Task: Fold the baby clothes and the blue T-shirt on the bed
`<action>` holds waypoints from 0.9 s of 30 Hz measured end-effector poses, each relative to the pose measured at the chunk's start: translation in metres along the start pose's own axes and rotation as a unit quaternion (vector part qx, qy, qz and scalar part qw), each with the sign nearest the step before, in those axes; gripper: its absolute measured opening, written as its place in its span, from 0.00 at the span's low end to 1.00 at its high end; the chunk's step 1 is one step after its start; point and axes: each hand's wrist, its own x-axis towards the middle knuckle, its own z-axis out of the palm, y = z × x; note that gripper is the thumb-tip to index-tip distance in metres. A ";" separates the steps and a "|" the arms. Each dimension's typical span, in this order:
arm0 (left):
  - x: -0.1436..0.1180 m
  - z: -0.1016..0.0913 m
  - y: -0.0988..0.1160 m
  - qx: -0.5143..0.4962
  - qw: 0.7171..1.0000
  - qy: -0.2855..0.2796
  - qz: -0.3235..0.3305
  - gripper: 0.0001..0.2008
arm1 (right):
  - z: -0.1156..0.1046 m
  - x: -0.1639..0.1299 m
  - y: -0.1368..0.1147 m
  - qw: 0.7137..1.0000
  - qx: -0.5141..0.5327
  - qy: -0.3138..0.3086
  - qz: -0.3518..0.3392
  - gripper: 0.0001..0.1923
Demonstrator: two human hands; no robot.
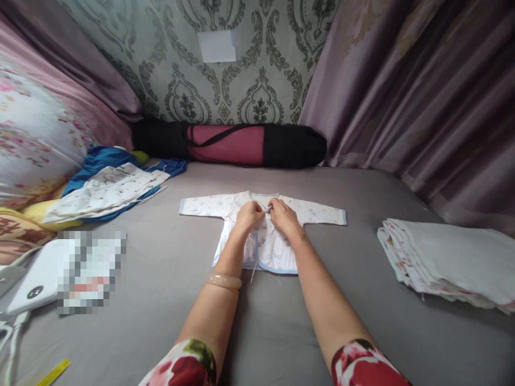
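Note:
A small white baby shirt (276, 257) with pale blue trim and a faint print lies front up on the grey bed sheet, its sleeves spread to both sides. My left hand (250, 215) pinches the fabric at the middle of the neckline. Close beside it, my right hand (284, 216) has its fingertips closed on the blue-edged part of the collar. The fingers partly cover what they grip there. Thin white ties show on the shirt's front, and one hangs past the lower hem. A pale bangle (223, 281) circles my left forearm.
A folded stack of white cloths (446, 262) sits at right. Blue and white clothes (112, 187) are heaped at left by a floral pillow (36, 128). A white device (44, 276) with cables lies nearer. A black and pink long bag (229, 143) rests along the wall.

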 end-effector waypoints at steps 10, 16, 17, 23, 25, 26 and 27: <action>0.004 0.008 -0.001 0.023 0.999 0.026 -0.007 0.08 | 0.011 0.008 0.001 0.989 0.111 0.064 0.069 0.14; -0.001 0.014 0.000 0.160 0.981 0.088 0.059 0.15 | 0.025 0.001 0.001 0.995 0.019 0.096 0.007 0.17; -0.002 0.015 0.001 0.178 0.977 0.088 0.075 0.16 | 0.027 -0.001 0.001 0.996 0.000 0.090 0.001 0.19; -0.005 0.012 0.004 0.189 0.977 0.049 0.080 0.17 | 0.031 -0.001 0.003 0.999 -0.028 0.019 0.001 0.29; -0.005 0.011 0.004 0.180 0.980 0.048 0.071 0.20 | 0.028 0.001 0.005 1.000 -0.018 0.014 0.001 0.29; -0.004 0.011 0.004 0.176 0.981 0.046 0.068 0.21 | 0.026 0.002 0.007 1.000 -0.016 0.026 0.008 0.29; -0.004 0.011 0.003 0.172 0.982 0.042 0.065 0.21 | 0.025 0.003 0.009 0.999 -0.020 0.041 0.019 0.29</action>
